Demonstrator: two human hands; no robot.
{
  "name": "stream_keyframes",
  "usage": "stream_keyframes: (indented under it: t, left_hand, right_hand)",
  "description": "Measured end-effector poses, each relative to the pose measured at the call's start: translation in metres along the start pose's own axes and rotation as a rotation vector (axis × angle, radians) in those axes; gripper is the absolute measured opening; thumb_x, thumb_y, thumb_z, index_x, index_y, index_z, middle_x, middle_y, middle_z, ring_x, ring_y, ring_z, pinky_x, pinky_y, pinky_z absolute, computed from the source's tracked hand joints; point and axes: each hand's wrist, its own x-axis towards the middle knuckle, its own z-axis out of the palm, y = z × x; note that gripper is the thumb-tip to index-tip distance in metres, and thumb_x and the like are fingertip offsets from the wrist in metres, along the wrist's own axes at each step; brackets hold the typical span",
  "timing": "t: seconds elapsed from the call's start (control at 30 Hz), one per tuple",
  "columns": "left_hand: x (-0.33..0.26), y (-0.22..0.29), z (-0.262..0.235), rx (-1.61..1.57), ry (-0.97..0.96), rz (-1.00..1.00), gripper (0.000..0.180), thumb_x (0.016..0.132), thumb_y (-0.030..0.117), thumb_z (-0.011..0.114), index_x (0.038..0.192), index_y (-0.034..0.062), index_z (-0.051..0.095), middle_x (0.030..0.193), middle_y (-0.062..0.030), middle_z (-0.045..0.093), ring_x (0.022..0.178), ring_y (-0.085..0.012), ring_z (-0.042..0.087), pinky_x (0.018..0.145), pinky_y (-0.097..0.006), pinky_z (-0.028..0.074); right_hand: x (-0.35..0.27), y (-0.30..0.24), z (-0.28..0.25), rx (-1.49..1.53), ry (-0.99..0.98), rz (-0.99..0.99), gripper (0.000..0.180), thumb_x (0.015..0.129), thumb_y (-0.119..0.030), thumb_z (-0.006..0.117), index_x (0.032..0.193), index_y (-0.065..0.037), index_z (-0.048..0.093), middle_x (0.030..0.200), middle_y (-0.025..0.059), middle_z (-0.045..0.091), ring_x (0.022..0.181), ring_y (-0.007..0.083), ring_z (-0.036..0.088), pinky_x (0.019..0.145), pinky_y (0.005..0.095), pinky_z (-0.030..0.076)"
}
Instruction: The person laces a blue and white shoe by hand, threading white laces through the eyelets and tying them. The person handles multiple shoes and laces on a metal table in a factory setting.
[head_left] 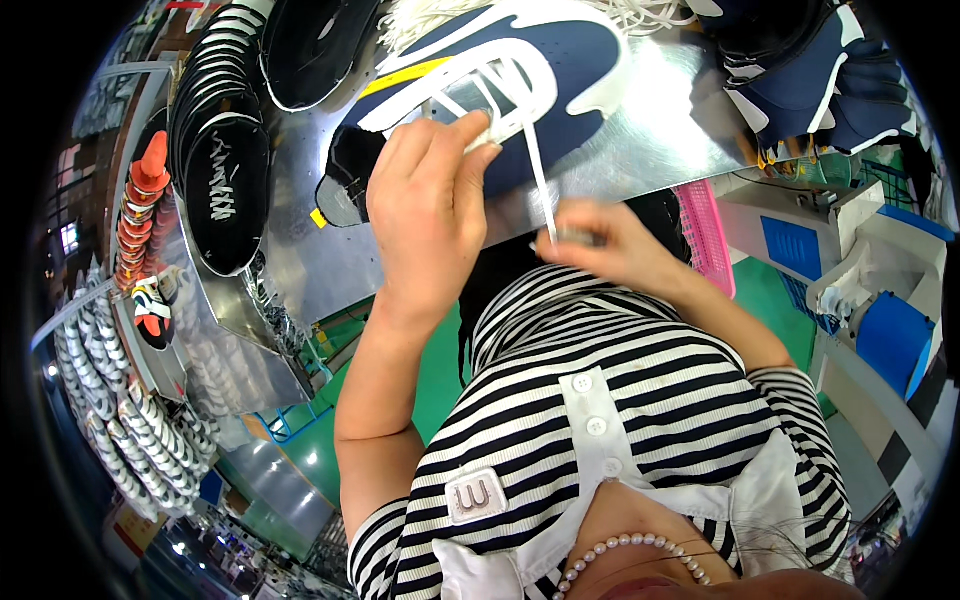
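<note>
A navy and white shoe upper (590, 55) with a yellow stripe and a black collar lies on the metal table. White lace crosses several times through its white eyelet panel (543, 82). At the panel's near edge, my left hand (428, 195) is closed, thumb and fingers pinching the upper; its fingertips partly hide the lacing there. A white shoelace (538, 170) runs taut from the panel toward me. Its lower end is in my right hand (612, 243), which is closed and slightly blurred beyond the table's near edge.
Loose white laces (640, 14) lie behind the upper. Stacked navy uppers (800, 85) sit at the far right, nested black shoe parts (228, 190) at the left. A pink basket (708, 240) stands below the table edge. Orange shoe parts (140, 215) line a rack farther left.
</note>
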Motion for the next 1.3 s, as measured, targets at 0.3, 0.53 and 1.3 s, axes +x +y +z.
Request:
stream_keyframes:
  t: [0.3, 0.53, 1.3]
  left_hand:
    - [-0.006, -0.028, 0.019, 0.071, -0.402, -0.246, 0.018, 0.091, 0.016, 0.061, 0.103, 0.0049, 0.067, 0.089, -0.0124, 0.063, 0.088, -0.0322, 0.061, 0.077, -0.042, 0.048]
    - [-0.008, -0.036, 0.026, -0.089, -0.351, -0.356, 0.028, 0.085, 0.030, 0.070, 0.096, 0.0047, 0.068, 0.092, -0.0110, 0.068, 0.089, -0.0317, 0.065, 0.078, -0.041, 0.050]
    - [-0.015, -0.032, 0.036, 0.066, -0.215, -0.146, 0.024, 0.075, 0.023, 0.079, 0.080, 0.0055, 0.064, 0.077, -0.0074, 0.065, 0.072, -0.0272, 0.064, 0.063, -0.038, 0.049]
  right_hand:
    - [0.064, -0.019, -0.023, 0.045, 0.421, -0.244, 0.018, 0.084, -0.013, 0.075, 0.098, -0.001, 0.072, 0.084, 0.0025, 0.068, 0.074, 0.0059, 0.059, 0.065, 0.0211, 0.046]
    - [0.092, 0.001, -0.011, -0.110, 0.537, -0.370, 0.017, 0.081, -0.011, 0.076, 0.093, 0.000, 0.071, 0.083, 0.0054, 0.067, 0.069, 0.0132, 0.062, 0.062, 0.0250, 0.048]
    - [0.039, -0.010, -0.014, -0.197, 0.355, 0.018, 0.018, 0.093, -0.017, 0.062, 0.094, 0.000, 0.058, 0.070, 0.0080, 0.068, 0.060, 0.0163, 0.064, 0.056, 0.0287, 0.047]
